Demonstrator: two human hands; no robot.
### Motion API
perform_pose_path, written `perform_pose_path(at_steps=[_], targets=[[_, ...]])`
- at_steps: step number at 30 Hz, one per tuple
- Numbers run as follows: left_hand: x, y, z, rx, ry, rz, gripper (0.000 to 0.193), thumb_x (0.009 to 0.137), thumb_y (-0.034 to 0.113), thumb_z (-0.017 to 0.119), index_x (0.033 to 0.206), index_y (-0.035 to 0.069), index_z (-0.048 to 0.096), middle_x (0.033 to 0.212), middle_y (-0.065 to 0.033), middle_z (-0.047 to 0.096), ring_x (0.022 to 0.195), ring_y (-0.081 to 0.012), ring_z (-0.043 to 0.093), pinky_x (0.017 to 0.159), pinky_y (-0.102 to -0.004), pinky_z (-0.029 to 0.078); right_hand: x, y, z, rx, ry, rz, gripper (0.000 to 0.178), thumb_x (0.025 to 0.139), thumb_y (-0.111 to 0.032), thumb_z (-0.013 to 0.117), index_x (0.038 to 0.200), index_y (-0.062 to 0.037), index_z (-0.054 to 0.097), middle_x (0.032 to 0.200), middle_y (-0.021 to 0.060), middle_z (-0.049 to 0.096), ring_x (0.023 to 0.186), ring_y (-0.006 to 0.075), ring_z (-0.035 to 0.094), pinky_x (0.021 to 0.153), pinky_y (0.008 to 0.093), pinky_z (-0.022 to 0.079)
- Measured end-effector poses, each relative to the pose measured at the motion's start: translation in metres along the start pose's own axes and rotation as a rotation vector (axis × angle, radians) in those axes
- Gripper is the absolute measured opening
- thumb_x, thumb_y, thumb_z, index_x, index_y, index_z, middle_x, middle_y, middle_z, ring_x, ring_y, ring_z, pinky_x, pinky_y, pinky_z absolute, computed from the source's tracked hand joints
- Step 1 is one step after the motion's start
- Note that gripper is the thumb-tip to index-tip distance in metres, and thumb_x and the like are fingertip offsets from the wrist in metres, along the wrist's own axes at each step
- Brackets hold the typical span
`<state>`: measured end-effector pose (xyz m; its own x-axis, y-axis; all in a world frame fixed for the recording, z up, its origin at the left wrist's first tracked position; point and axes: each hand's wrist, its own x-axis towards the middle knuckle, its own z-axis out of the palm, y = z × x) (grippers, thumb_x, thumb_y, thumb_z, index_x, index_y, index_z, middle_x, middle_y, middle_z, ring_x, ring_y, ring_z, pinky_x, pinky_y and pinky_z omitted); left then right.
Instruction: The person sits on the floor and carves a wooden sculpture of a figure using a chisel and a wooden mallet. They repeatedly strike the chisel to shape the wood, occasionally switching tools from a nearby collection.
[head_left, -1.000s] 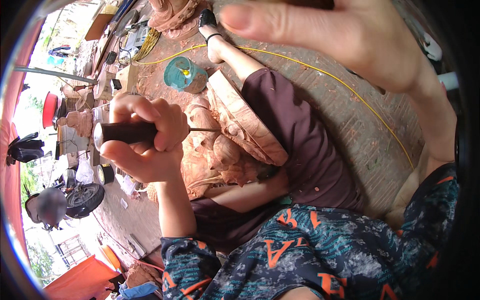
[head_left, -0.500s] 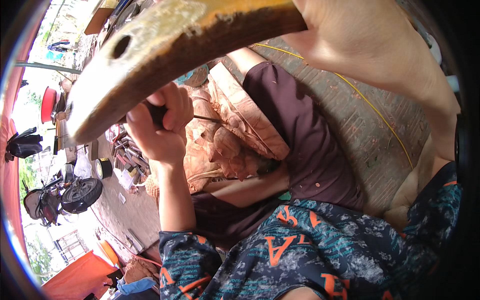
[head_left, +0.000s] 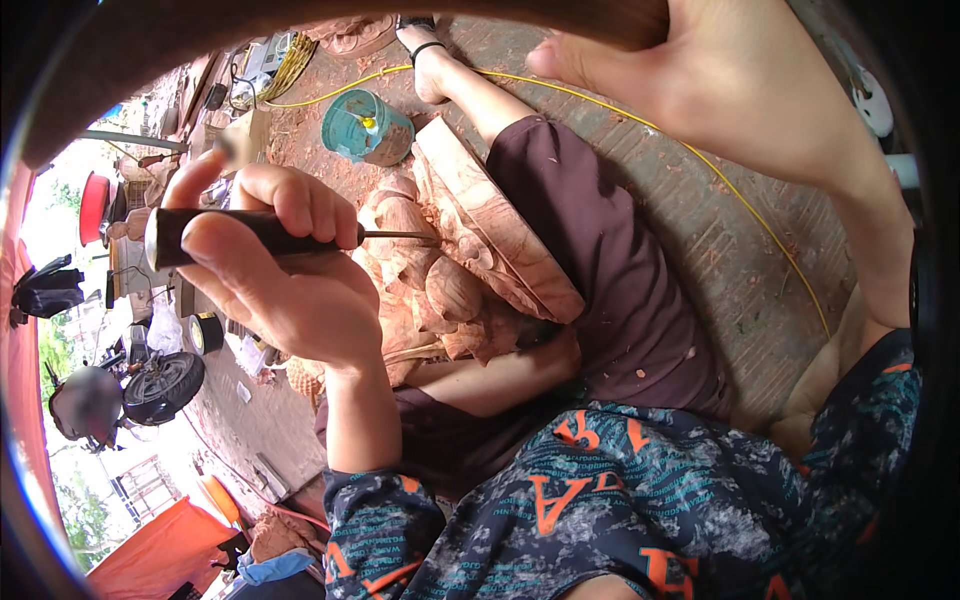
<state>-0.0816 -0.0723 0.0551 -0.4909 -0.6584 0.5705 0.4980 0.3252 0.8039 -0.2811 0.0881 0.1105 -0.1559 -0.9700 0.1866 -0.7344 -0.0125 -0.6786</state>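
Note:
My left hand (head_left: pixel 300 280) holds a chisel (head_left: pixel 285 232) by its dark handle, palm upward. Its thin metal blade points right, with the tip against a reddish wood carving (head_left: pixel 455 290). Rounded, leaf-like shapes cover the carving, which rests on my lap beside a thick, straight-edged wooden side (head_left: pixel 500 225). Across the top edge of the view runs a dark, curved wooden mallet (head_left: pixel 600 22), mostly cut off. My right hand (head_left: pixel 690 75) grips its right end, thumb stretched along the underside; the other fingers are largely hidden.
A teal bucket (head_left: pixel 368 128) stands beyond the carving. A yellow cord (head_left: pixel 745 210) crosses the floor, which has wood chips on it. At left are a roll of tape (head_left: pixel 207 333), a motorbike (head_left: pixel 160 388) and an orange sheet (head_left: pixel 160 550).
The mallet has moved up and away from my left hand to the top edge, uncovering the bucket and chisel handle. My left fingers have loosened, while the chisel tip stays at the carving.

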Motion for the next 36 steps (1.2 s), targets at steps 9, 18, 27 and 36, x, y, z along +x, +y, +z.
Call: perform_pose_path(at_steps=[9,18,27,36], targets=[[-0.002,-0.007,0.009,0.066,0.008,-0.017,0.037,0.103,0.04,0.049,0.12,0.007,0.048,0.066,-0.0017,0.04,0.052,-0.0081,0.034,0.045,-0.0213,0.026,0.008,0.0,-0.003,-0.024,0.007,-0.011,0.054,0.084,-0.005,0.07,0.134,-0.0001,0.051,0.102,0.0049,0.063,0.097,0.012,0.059,0.086,0.0267,0.048],[0.002,-0.01,0.013,0.023,-0.113,0.02,0.048,0.102,0.047,0.05,0.12,0.003,0.047,0.062,-0.0021,0.039,0.047,-0.007,0.03,0.04,-0.0221,0.021,-0.003,-0.006,-0.01,-0.076,0.001,0.006,0.054,0.083,-0.005,0.07,0.134,0.0,0.051,0.104,0.0051,0.064,0.098,0.0122,0.06,0.086,0.0268,0.048],[-0.001,-0.017,-0.001,0.014,-0.07,-0.055,0.037,0.104,0.042,0.047,0.118,0.007,0.05,0.061,-0.0002,0.035,0.049,-0.0072,0.027,0.044,-0.0225,0.021,-0.003,-0.002,-0.002,-0.058,0.001,-0.053,0.054,0.083,-0.004,0.07,0.133,0.0001,0.051,0.105,0.0053,0.064,0.099,0.0125,0.06,0.087,0.0268,0.048],[0.005,0.004,-0.015,-0.376,-0.395,0.015,0.051,0.102,0.053,0.042,0.104,0.005,0.06,0.054,0.0035,0.035,0.042,-0.0051,0.024,0.037,-0.0219,0.019,-0.001,-0.001,0.006,-0.064,0.001,-0.073,0.054,0.083,-0.003,0.07,0.133,0.0001,0.051,0.106,0.0054,0.064,0.1,0.0128,0.06,0.087,0.0269,0.048]])
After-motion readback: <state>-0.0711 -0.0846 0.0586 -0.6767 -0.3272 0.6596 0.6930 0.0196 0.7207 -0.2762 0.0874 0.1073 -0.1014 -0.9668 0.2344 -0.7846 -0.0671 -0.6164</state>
